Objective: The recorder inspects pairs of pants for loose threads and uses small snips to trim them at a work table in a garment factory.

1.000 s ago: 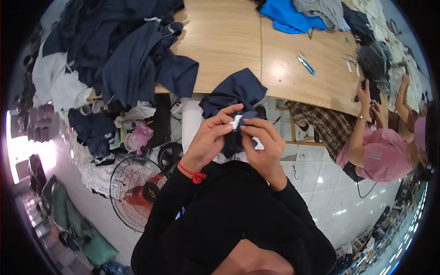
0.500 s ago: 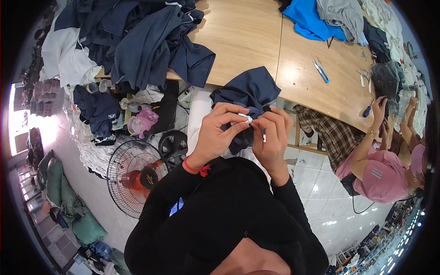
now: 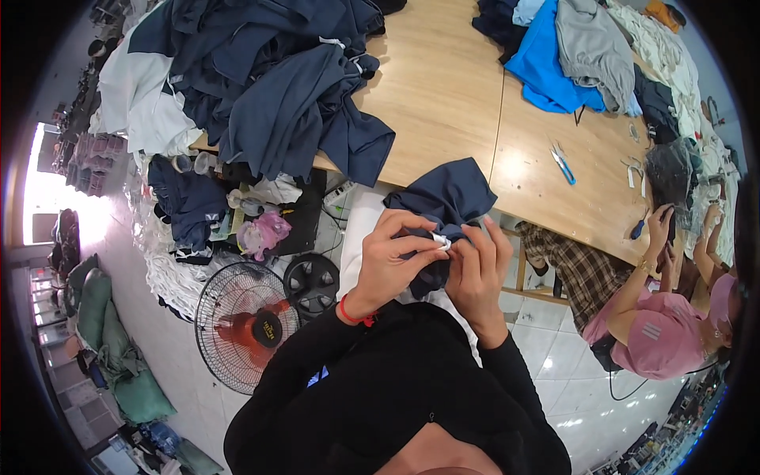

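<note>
Navy cloth is bunching between two hands at the edge of a wooden worktable [image 3: 443, 87], where a person in a black top is holding a dark blue garment [image 3: 447, 198] up in front of the chest. The left hand [image 3: 392, 265], a red band at its wrist, is pinching a small white tag [image 3: 442, 242] on the garment between thumb and forefinger. The right hand [image 3: 475, 269] is curling its fingers together around the fabric just beside that tag. A heap of dark blue clothing [image 3: 269, 87] is lying on the table's far left, blue-handled snips [image 3: 562, 163] to the right, and a floor fan [image 3: 247, 324] is standing below.
</note>
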`<state>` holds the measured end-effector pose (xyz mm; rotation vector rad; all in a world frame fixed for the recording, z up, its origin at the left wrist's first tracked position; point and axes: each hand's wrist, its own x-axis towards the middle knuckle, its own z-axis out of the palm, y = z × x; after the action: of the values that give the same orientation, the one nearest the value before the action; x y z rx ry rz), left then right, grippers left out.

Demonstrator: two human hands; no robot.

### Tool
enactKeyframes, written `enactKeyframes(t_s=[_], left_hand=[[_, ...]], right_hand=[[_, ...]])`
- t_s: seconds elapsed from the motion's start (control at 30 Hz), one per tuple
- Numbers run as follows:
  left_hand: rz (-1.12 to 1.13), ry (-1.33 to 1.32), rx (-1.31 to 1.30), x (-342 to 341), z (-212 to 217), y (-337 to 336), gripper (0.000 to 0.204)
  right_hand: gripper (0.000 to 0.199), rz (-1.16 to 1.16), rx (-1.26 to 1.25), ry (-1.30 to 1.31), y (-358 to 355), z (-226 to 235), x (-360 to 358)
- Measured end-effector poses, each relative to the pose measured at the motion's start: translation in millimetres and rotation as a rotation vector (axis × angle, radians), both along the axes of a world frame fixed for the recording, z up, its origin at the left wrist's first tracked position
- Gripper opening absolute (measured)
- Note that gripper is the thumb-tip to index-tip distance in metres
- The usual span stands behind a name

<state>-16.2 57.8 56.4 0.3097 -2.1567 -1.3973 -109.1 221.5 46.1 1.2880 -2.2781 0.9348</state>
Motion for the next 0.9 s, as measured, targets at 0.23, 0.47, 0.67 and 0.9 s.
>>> enactKeyframes(t_s=[0.23,0.47,0.67,0.9], left_hand=[[0.147,-0.018,0.064,5.6,-25.5,-11.3,0.016],[-0.189,-0.302,-0.114,1.5,-65.8,-10.4,0.097],[-0.230,-0.441,0.182,-22.9,-102.5,-28.6,0.061],[0.531,-0.178,-0.883,-3.7,96.7,-183.5,0.064]], right_hand=[[0.018,0.009,0.184,0.018,-0.1,-18.1,-7.7],[0.010,0.023,-0.128,-0.606,-1.8,-8.0,-23.8],[0.026,0.069,-0.305,-0.787,1.3,-26.9,-13.0],[0.046,-0.155,-0.493,-0.926,31.5,-44.6,-14.3]])
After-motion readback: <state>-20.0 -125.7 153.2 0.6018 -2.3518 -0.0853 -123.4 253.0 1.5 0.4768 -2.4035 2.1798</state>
